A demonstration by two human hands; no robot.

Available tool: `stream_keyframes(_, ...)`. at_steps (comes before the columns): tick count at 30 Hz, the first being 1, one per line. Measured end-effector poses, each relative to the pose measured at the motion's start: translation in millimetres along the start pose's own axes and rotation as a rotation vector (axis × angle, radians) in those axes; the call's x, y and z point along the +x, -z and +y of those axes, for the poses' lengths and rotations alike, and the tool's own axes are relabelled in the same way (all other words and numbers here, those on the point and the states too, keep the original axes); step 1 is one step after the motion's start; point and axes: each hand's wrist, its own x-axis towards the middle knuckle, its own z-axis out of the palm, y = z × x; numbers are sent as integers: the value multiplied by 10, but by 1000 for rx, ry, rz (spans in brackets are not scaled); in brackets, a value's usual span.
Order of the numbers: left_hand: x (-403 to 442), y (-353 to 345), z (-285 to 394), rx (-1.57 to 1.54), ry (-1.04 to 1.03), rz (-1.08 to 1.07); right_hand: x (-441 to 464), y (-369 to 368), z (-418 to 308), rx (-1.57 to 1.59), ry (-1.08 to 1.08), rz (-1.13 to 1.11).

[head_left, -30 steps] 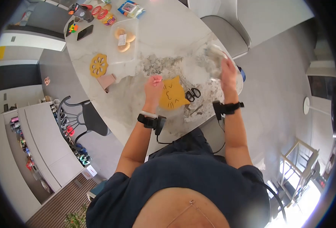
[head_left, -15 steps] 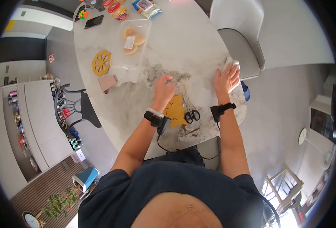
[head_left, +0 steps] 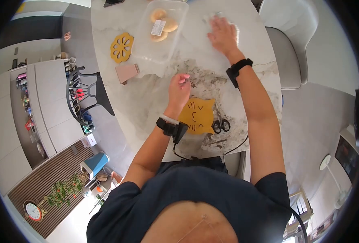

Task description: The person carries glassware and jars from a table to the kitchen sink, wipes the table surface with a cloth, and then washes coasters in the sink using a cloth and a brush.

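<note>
My left hand [head_left: 179, 91] is raised in a loose curl over the table; whatever its fingers hold, if anything, is too small to tell. Just beside it lies a yellow cat-face mat [head_left: 197, 116], partly behind the wrist. Black-handled scissors [head_left: 221, 124] rest at the mat's right edge. Farther up the marble table [head_left: 143, 117], my right hand [head_left: 225, 37] lies flat with fingers spread. A thin whitish cloth or wipe [head_left: 237, 35] shows at the edge of that hand, mostly hidden under it.
A clear plastic tray [head_left: 146, 49] with several round buns [head_left: 170, 25] stands at the upper left. Near it are a yellow flower-shaped trivet [head_left: 122, 47] and a pinkish block [head_left: 127, 73]. A grey chair [head_left: 285, 56] stands to the right, a black one [head_left: 103, 94] to the left.
My right hand has moved from the table's right side up and inward, flattening with the whitish cloth. My left hand stays curled near the mat. The view has shifted.
</note>
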Motion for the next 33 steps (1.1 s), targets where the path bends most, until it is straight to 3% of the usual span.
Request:
stream_keyframes(4, -29, 67, -32, 22, -66, 43, -434, -151, -385, 1, 306, -49)
stream_keyframes(10, -135, 338, -203, 169, -158, 78, -1249, -7, -847, 176, 498, -202)
stream_keyframes(12, -231, 437, -287, 372, -95, 2, -1409, -26, -870, 347, 585, -231)
stream_keyframes(15, -460, 494, -440, 282, 4, -102, -1503, -88, -768, 517, 692, -306)
stream_keyframes(16, -552, 481, -360, 278, 12, -108, -1530, -45, -701, 517, 686, -314)
stream_keyframes(18, -831, 422, -206, 571, -115, -53, -1679, 71, -554, 1063, 457, -292)
stream_keyframes(19, -934, 391, -127, 567, -103, -66, -1747, 211, -525, 1228, 374, -226)
stream_keyframes(21, -1037, 300, 42, 655, -114, -44, -1822, 368, -257, 1134, 209, -53)
stream_keyframes(23, -1106, 228, 174, 708, -78, -80, -1961, 671, 84, 1330, -111, -85)
stream_keyframes(26, -1143, 193, 143, 766, -46, -91, -2178, 753, 816, 1018, -243, 187)
stream_keyframes(28, -1136, 167, 98, 765, -45, -74, -2339, 772, 1157, 909, -321, 211)
stream_keyframes(30, -1122, 180, 86, 757, -80, -39, -2440, 498, 1406, 400, -262, 273)
stream_keyframes(31, -1116, 180, 96, 757, -81, -41, -2482, 421, 1404, 163, -86, 313)
stream_keyframes(33, -1099, 183, 118, 763, -4, -63, -2464, 287, 1265, 96, -124, 325)
